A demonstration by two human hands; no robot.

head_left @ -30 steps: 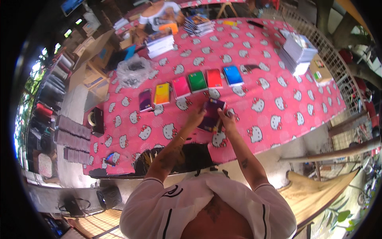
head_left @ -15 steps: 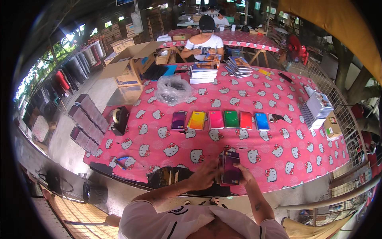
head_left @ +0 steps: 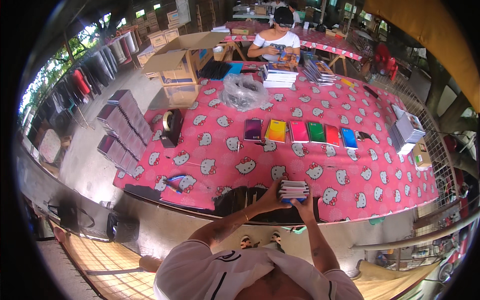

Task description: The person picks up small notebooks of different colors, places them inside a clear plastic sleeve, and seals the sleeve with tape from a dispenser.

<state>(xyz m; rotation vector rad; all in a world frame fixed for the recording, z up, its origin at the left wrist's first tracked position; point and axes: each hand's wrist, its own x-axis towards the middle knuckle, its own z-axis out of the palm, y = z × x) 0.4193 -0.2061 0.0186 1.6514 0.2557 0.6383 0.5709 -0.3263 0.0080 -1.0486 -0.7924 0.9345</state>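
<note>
Between my two hands is a small stack of pocket notebooks (head_left: 294, 190), held on edge at the table's near side so that their page edges show. My left hand (head_left: 271, 197) presses the stack from the left with its fingers closed on it. From the right, my right hand (head_left: 304, 207) grips it, thumb on the near face, where a strip of blue cover shows. Beyond my hands lies a row of single notebooks: purple (head_left: 253, 130), yellow (head_left: 275, 131), pink (head_left: 298, 132), green (head_left: 316, 132), red (head_left: 331, 135) and blue (head_left: 349, 138).
Tall stacks of spiral notebooks (head_left: 122, 125) rise at the left edge, near a tape dispenser (head_left: 171, 128) and pliers (head_left: 174, 184). Beyond are a plastic bag (head_left: 243, 93), an open carton (head_left: 178, 68) and a person (head_left: 276, 40) handling books. More books (head_left: 406, 131) are piled right.
The notebooks have been turned from cover-up to edge-up. My left hand, blurred and apart before, now holds them too. The whole view has shifted and tilted.
</note>
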